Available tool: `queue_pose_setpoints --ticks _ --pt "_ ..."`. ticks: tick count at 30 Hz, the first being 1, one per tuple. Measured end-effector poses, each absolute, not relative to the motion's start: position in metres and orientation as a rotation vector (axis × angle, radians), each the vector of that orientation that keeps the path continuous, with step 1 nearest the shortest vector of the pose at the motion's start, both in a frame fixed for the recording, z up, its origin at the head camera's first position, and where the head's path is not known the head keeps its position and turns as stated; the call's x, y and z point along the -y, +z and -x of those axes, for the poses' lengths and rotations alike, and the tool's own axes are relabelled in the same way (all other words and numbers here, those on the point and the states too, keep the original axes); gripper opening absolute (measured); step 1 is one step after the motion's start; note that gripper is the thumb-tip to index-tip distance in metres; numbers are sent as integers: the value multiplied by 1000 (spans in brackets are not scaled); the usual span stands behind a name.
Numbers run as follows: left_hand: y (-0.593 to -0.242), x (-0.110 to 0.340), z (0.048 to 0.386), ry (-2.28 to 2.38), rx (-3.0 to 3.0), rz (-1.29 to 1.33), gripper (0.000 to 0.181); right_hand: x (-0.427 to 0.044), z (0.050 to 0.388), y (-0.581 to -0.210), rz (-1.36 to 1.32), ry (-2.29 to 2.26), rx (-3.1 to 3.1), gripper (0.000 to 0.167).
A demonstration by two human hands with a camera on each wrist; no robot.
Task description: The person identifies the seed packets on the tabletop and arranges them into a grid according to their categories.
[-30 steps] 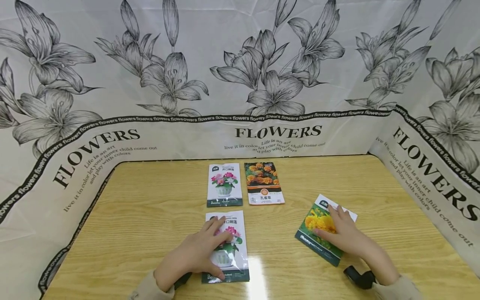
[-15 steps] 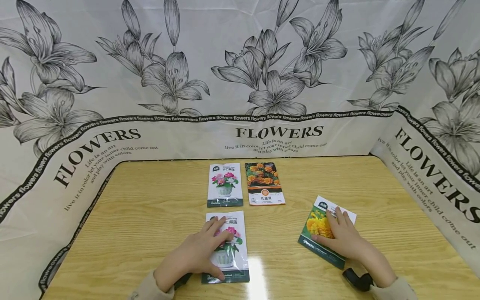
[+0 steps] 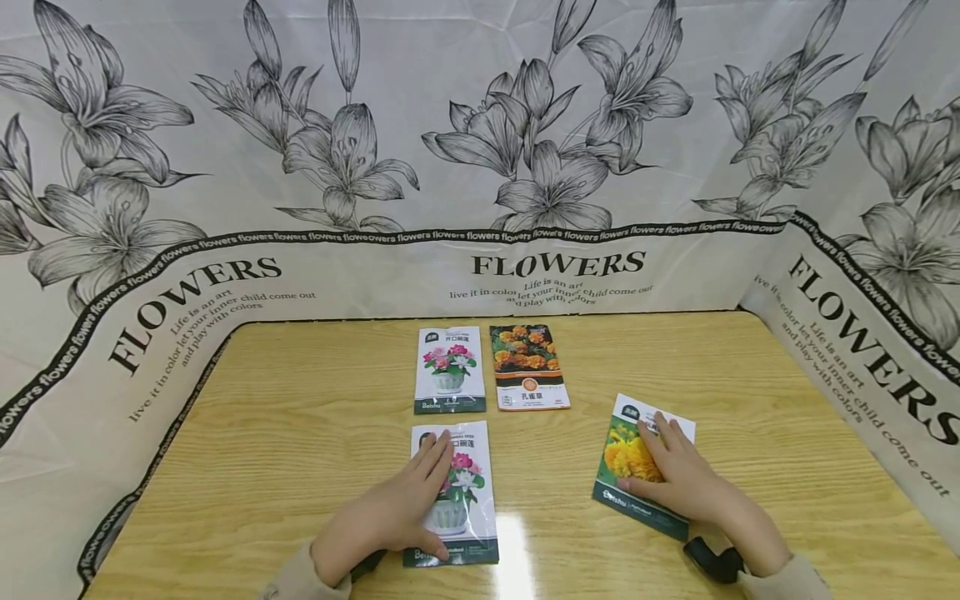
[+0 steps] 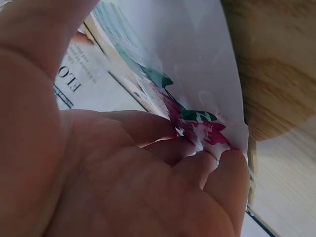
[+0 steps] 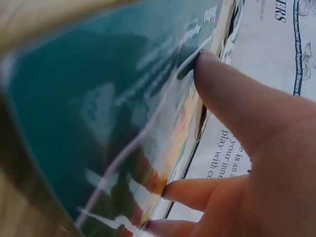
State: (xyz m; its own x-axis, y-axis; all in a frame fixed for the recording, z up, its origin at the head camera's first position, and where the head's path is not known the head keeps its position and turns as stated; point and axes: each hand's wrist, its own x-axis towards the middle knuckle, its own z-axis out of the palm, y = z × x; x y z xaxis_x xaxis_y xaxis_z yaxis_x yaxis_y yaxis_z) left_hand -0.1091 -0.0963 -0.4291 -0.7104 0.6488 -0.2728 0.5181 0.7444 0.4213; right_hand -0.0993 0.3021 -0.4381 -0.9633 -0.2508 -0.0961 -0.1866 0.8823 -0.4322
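My left hand (image 3: 397, 508) rests with extended fingers on the left part of a white seed packet (image 3: 471, 492) showing pink flowers in a pot, near the table's front. In the left wrist view the fingertips touch that packet's printed face. To the right, my right hand (image 3: 682, 475) lies over a green and white seed packet (image 3: 626, 454) with yellow flowers, which sits tilted on the table. The right wrist view shows the thumb (image 5: 222, 79) and fingertips touching its surface. Each hand covers part of its packet.
Behind them lie another pink-flower seed packet (image 3: 450, 371) and an orange-flower seed packet (image 3: 529, 367), side by side. A wooden table (image 3: 300, 408) carries everything. White cloth (image 3: 390, 283) printed with lilies and lettering stands along its back and sides.
The yellow-flower packet has slid slightly left under my right hand and turned straighter. My left hand stays on its packet, its fingers now straighter and closer together.
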Motion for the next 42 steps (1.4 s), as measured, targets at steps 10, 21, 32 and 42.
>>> queue_pose_setpoints --ticks 10,21,32,42 --pt "-430 95 107 418 -2568 -895 124 -299 97 -440 458 -688 -2914 92" --pt "-430 93 108 367 -2592 -887 123 -294 96 -442 522 -668 -2911 92" --pt "-429 93 108 336 -2596 -878 122 -292 96 -446 583 -706 -2879 92" --pt "-429 93 107 352 -2605 -873 123 -287 96 -447 601 -688 -2856 93"
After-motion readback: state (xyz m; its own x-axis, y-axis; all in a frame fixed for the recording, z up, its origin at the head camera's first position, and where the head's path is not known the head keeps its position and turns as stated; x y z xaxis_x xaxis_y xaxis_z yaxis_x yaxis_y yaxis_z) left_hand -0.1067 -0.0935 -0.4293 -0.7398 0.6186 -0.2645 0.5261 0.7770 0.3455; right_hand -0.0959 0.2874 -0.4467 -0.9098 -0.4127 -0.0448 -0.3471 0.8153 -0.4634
